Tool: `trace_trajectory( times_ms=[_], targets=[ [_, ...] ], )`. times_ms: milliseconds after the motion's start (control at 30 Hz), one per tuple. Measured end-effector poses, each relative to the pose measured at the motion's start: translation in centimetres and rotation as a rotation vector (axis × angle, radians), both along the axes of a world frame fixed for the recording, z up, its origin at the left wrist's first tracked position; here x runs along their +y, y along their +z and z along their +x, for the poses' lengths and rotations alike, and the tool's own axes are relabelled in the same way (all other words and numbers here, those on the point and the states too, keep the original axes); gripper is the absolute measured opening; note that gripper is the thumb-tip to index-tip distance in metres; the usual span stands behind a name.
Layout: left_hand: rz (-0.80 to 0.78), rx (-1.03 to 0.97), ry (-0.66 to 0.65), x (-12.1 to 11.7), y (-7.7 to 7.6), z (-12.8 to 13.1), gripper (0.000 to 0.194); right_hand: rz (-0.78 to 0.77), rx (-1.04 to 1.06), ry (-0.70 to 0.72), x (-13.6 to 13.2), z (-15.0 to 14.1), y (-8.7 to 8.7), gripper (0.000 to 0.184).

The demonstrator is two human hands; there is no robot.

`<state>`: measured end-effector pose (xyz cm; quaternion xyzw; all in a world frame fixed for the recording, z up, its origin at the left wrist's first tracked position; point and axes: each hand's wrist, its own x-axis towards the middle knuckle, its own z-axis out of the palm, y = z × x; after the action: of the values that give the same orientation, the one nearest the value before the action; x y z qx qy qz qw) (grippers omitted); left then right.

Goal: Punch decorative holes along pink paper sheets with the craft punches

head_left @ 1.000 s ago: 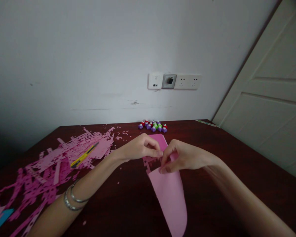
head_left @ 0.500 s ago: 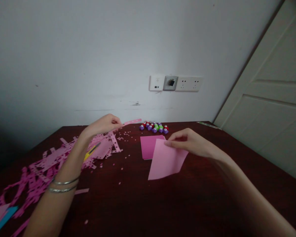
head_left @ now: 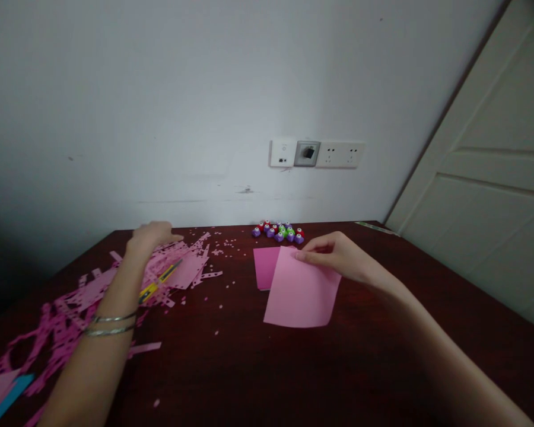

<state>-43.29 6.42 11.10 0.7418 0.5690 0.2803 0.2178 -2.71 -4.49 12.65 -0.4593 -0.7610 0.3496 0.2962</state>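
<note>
My right hand (head_left: pixel 333 255) pinches the top edge of a light pink sheet of paper (head_left: pixel 300 296), which hangs tilted above the table. Partly behind that sheet lies a darker pink square of paper (head_left: pixel 264 267). My left hand (head_left: pixel 153 234) is over the far side of a heap of pink punched paper strips (head_left: pixel 78 311); it is blurred, and its fingers do not show clearly. A yellow utility knife (head_left: pixel 160 281) rests on the heap, just nearer than that hand.
Several small red, purple and green craft punches (head_left: pixel 279 231) stand by the wall. Tiny pink cut-outs (head_left: pixel 218 252) are scattered across the dark table (head_left: pixel 231 379). Pink and blue sheets (head_left: pixel 9 397) lie at the near left. A thin strip (head_left: pixel 376 227) lies at the back right.
My left hand has moved left to the heap, and the punched pink strip it held no longer shows in it. The light pink sheet has turned slightly to face me in my right hand.
</note>
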Motion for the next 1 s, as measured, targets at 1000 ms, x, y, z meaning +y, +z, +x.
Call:
trace_trajectory(
  times_ms=[1000],
  targets=[
    [-0.269, -0.214, -0.531, -6.4, 0.9, 15.5, 0.036, -0.109, -0.019, 0.105, 1.4, 1.6, -0.7, 0.029]
  ],
)
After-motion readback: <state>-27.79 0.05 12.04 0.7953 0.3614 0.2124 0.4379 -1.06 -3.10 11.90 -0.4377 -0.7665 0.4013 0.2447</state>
